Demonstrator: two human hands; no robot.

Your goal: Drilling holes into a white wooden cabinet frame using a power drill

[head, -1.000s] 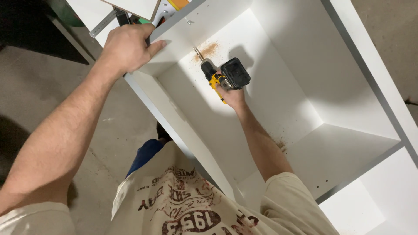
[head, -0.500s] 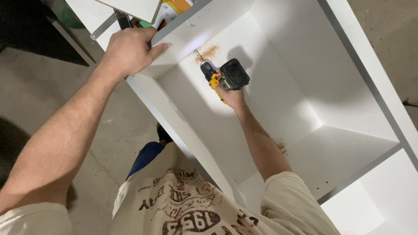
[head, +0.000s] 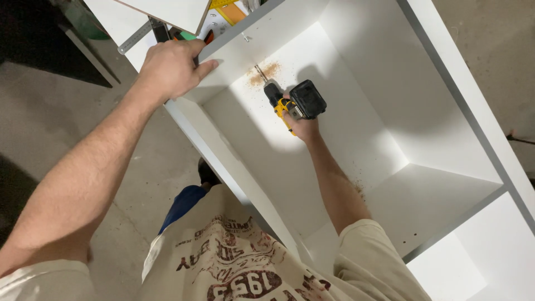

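A white cabinet carcass [head: 446, 95] lies open below me. My left hand [head: 170, 67] grips the upper corner of its side panel [head: 223, 145], fingers wrapped over the edge. My right hand [head: 301, 124] reaches inside and holds a yellow and black cordless drill [head: 295, 101]. The drill's bit points up and left against the inner end panel, where brown sawdust [head: 263, 72] is scattered around the tip.
A metal ruler [head: 134, 38], a loose white board [head: 173, 11] and small coloured tools lie just beyond the cabinet's top corner. A concrete floor [head: 67, 111] lies to the left. A shelf divider [head: 457, 223] crosses the cabinet at lower right, with specks of dust on it.
The view shifted slightly; both hands keep their hold and the drill stays at the same spot on the panel.
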